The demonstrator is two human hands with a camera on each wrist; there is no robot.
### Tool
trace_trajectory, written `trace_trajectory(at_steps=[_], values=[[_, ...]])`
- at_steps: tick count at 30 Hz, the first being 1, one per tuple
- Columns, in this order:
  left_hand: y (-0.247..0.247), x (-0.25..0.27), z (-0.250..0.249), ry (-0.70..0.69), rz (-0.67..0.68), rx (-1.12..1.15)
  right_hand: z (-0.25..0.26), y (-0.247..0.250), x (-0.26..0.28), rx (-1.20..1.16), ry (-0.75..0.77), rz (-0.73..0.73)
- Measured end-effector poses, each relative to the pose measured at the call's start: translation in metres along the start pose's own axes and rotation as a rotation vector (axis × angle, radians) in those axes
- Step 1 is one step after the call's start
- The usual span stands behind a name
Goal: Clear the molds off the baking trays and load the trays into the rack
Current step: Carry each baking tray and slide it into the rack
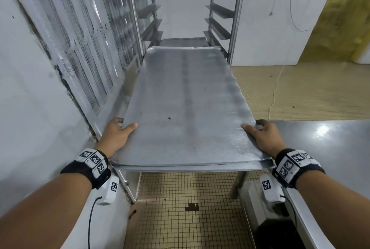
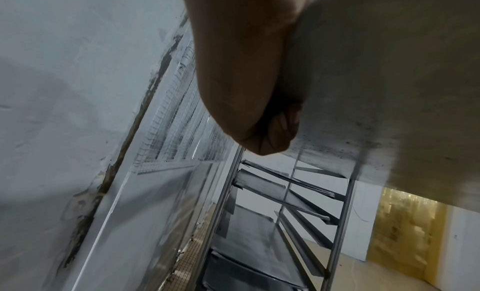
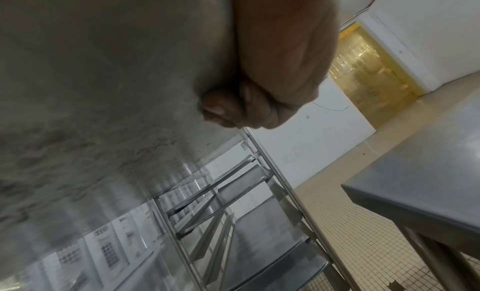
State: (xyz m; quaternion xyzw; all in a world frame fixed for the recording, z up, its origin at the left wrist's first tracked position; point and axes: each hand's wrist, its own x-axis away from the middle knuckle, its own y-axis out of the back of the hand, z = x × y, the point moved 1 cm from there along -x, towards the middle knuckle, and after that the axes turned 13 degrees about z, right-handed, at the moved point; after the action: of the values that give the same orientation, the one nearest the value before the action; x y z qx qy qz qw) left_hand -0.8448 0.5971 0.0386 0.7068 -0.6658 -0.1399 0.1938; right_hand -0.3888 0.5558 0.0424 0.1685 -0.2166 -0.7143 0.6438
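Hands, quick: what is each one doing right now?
Left hand: grips the near left edge of the baking tray.
Right hand: grips the tray's near right edge.

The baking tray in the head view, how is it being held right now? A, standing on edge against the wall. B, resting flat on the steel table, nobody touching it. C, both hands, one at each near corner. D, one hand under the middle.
C: the left hand and the right hand each grip a near corner of the baking tray, its far end pointed at the rack.
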Motion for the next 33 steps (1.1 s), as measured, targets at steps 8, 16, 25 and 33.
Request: trace_trajectory(at_steps=[8,16,25,33], values=[[-0.006,-0.054,0.005,0.010,0.003,0.023,-0.010,-0.005,-0.059,0.023,-0.093,0.025],[-0.014,-0.106,0.017,0.015,0.009,-0.014,-0.020,-0.018,-0.108,0.073,-0.114,0.003],[-0.011,-0.160,0.024,-0.009,0.040,0.080,-0.010,-0.027,-0.147,0.148,-0.142,-0.017],[-0.010,-0.190,0.017,0.006,0.051,0.083,-0.004,-0.025,-0.175,0.179,-0.167,-0.017]])
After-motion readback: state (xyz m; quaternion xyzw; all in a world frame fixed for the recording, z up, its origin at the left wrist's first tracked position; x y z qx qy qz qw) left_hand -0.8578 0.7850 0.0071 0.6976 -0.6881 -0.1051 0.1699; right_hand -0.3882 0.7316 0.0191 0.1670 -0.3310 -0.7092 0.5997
